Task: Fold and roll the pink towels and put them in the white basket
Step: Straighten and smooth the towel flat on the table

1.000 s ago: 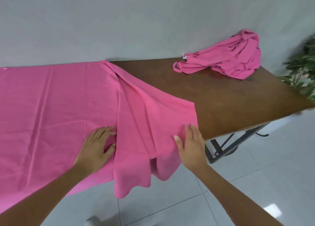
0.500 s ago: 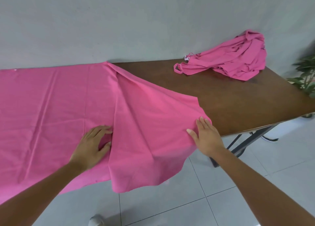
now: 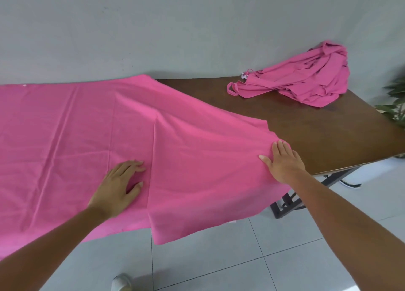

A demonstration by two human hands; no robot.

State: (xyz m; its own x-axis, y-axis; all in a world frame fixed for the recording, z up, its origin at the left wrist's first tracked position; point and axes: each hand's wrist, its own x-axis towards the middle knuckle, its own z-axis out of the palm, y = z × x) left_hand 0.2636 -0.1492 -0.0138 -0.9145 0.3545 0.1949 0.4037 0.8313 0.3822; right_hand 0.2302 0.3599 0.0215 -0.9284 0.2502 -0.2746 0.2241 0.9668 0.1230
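My left hand (image 3: 116,187) and right hand (image 3: 282,161) press flat, fingers apart, on the spread pink towel (image 3: 197,150); its overhanging near edge risks dragging it off the surface (image 3: 306,124).

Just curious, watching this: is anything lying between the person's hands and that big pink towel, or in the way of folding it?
Nothing visible. The left hand and right hand press flat on the spread pink towel; the crumpled pink pile lies apart, far along the table.

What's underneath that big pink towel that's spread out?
The spread towel lies on the brown table, bare only at the right. Its near edge overhangs the tiled floor. The covered tabletop can't be seen.
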